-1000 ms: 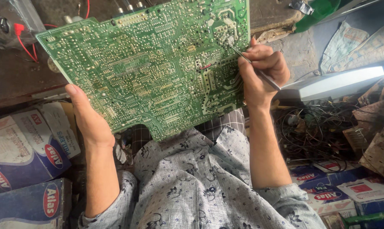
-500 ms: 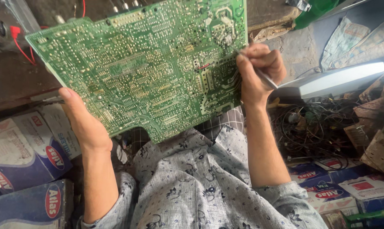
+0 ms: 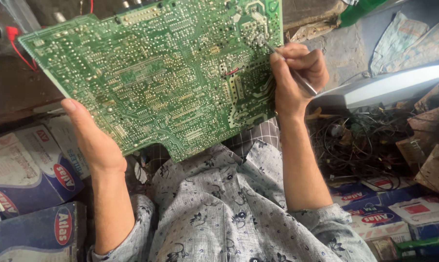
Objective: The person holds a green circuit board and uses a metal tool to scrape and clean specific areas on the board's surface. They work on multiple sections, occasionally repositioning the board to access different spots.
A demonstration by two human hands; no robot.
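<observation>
A large green circuit board (image 3: 161, 73) is held up over my lap, solder side facing me. My left hand (image 3: 91, 138) grips its lower left edge, fingers hidden behind the board. My right hand (image 3: 297, 73) rests against the board's right edge, shut on a thin metal tool (image 3: 292, 73) whose tip touches the solder joints near the upper right of the board. My grey patterned shirt fills the space below.
Blue and white cardboard boxes (image 3: 30, 194) lie at the lower left and others (image 3: 389, 208) at the lower right. A tangle of wires (image 3: 360, 140) sits on the right under a pale grey panel (image 3: 384, 87). A red lead (image 3: 15, 39) hangs at the upper left.
The board has shifted slightly to the left and up, with my left hand following. My right hand has kept the tool's tip near the same upper right area.
</observation>
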